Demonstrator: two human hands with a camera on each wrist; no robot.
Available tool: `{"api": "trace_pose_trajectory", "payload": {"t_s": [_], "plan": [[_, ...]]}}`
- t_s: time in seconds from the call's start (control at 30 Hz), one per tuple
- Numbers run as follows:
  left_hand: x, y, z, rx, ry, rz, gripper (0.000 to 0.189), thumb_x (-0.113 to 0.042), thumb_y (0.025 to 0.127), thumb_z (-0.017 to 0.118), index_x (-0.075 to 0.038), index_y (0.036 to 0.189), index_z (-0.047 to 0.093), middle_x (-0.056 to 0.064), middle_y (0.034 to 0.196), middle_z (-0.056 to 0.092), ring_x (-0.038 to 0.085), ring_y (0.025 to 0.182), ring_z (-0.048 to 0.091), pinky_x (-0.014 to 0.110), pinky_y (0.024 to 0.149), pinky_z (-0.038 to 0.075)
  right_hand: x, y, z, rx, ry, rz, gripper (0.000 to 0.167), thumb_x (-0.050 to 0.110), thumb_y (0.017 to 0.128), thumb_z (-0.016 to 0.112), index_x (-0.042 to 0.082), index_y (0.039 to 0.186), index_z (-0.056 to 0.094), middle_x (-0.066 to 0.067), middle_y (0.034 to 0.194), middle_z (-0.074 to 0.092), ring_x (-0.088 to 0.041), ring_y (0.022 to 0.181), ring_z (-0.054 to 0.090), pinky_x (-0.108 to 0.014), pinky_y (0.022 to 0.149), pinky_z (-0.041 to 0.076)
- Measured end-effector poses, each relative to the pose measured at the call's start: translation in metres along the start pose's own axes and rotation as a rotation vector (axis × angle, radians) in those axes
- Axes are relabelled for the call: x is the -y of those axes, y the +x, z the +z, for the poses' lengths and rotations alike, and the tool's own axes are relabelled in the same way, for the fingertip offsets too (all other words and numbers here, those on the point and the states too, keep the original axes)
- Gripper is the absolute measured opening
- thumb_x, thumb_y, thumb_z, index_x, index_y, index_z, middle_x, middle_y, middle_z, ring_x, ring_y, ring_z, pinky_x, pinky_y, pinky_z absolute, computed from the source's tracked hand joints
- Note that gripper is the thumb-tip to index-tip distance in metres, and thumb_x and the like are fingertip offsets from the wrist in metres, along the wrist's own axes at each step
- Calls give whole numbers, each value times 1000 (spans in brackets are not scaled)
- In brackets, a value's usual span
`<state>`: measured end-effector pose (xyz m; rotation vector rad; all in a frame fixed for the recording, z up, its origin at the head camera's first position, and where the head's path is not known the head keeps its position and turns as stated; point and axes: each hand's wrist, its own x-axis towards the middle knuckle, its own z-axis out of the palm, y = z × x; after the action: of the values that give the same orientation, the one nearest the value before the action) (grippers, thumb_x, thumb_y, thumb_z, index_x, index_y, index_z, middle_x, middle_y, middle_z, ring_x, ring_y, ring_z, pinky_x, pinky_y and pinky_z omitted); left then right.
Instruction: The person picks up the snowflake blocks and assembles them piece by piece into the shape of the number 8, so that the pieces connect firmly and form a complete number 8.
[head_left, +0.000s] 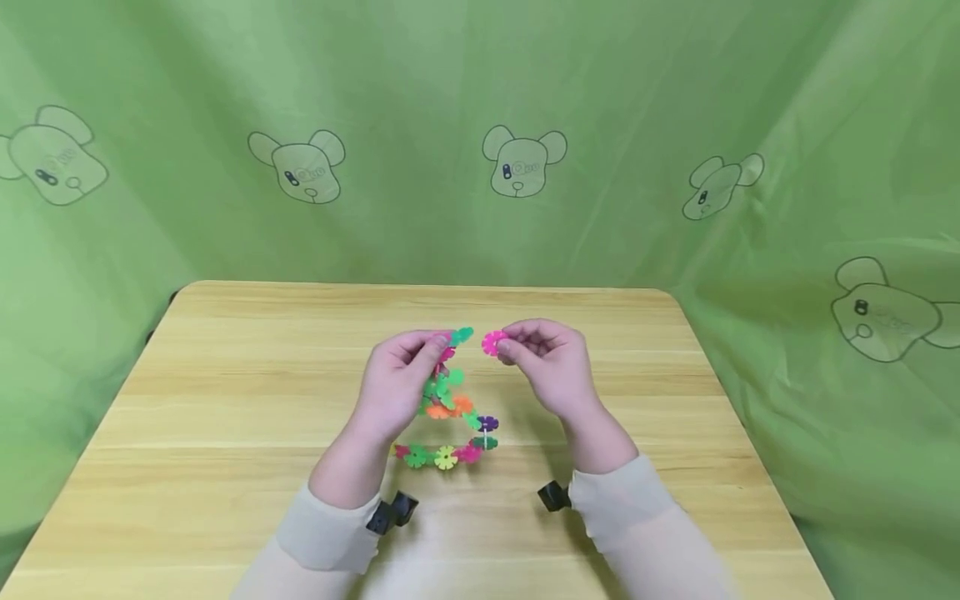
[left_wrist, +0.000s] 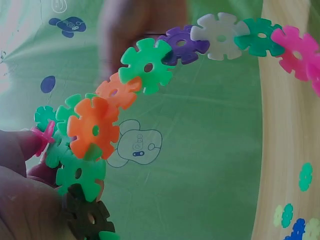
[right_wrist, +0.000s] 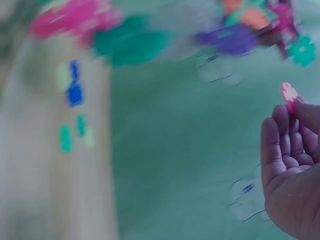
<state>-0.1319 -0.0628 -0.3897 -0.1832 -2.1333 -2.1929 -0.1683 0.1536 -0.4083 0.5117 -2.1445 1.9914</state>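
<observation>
My left hand (head_left: 396, 379) pinches the upper end of a chain of interlocking plastic flower discs (head_left: 446, 457) between thumb and fingers. The chain hangs in a loop below that hand, in green, orange, purple, white, pink and yellow. At the pinched end a teal disc (head_left: 462, 336) sticks out to the right. My right hand (head_left: 553, 367) pinches one loose pink disc (head_left: 493, 342) by its edge, level with the teal disc and a small gap away from it. In the right wrist view, the pink disc (right_wrist: 288, 94) stands up above the curled fingers.
Loose green discs (left_wrist: 305, 176) and blue discs (left_wrist: 297, 229) lie on the wooden table (head_left: 660, 517), with pale yellow ones among them. A green curtain (head_left: 420, 75) with printed bear heads surrounds the table's far side and right. Each wrist wears a black camera (head_left: 553, 496).
</observation>
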Motion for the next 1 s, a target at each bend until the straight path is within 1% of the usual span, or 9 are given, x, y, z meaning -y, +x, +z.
{"api": "trace_pose_trajectory", "payload": {"t_s": [0.07,0.17,0.3,0.43,0.63,0.77,0.83,0.93,1.0], "plan": [[0,-1,1,11,18,13,21,-10,107,62,5,111,77,1,80,65,14,71,54,23,64,50,12,0,2,-26,64,-61,13,-21,89,68,-21,102,66,-2,90,77,-11,77,72,-28,74,63],[1,-1,2,27,20,25,20,-9,106,64,6,107,78,2,75,63,13,66,53,24,59,47,23,-2,5,-44,109,-107,12,-23,89,67,-24,101,63,3,89,77,-9,77,72,-27,74,63],[1,-3,4,37,17,26,19,-8,105,65,7,104,78,1,72,62,13,63,52,23,56,46,30,-2,9,-62,140,-116,12,-23,89,66,-26,101,62,3,90,77,-10,77,73,-27,75,63],[1,-3,4,42,28,32,18,-9,104,67,4,105,80,1,69,57,14,62,48,24,57,43,32,-2,11,-56,160,-115,12,-23,89,66,-26,100,62,1,90,78,-10,76,73,-28,74,63],[1,-2,6,27,30,26,19,-9,105,67,5,99,79,0,67,56,13,61,46,23,57,42,32,-5,16,-59,181,-122,10,-25,88,66,-27,97,61,2,88,78,-9,73,74,-29,71,64],[1,-2,7,9,4,28,22,-7,105,66,8,94,77,1,66,58,12,60,48,22,55,44,31,-7,22,-74,202,-123,11,-26,87,66,-28,96,60,2,88,79,-8,72,74,-29,70,64],[1,-2,7,5,12,22,23,-7,105,65,8,91,76,2,67,59,12,59,49,22,53,44,30,-7,23,-73,200,-123,11,-25,88,66,-28,97,60,2,88,79,-8,72,74,-29,69,64],[2,-1,7,19,7,-11,23,-8,107,62,8,96,75,4,72,62,12,62,53,22,55,46,22,-5,20,-73,174,-115,12,-20,93,63,-27,102,61,1,87,78,-9,71,73,-29,69,64],[2,-1,6,24,-13,-37,22,-8,108,59,8,105,74,4,79,65,12,68,58,22,60,51,10,-1,17,-76,128,-72,15,-14,97,62,-24,107,62,-3,88,76,-11,71,72,-29,69,64]]}}
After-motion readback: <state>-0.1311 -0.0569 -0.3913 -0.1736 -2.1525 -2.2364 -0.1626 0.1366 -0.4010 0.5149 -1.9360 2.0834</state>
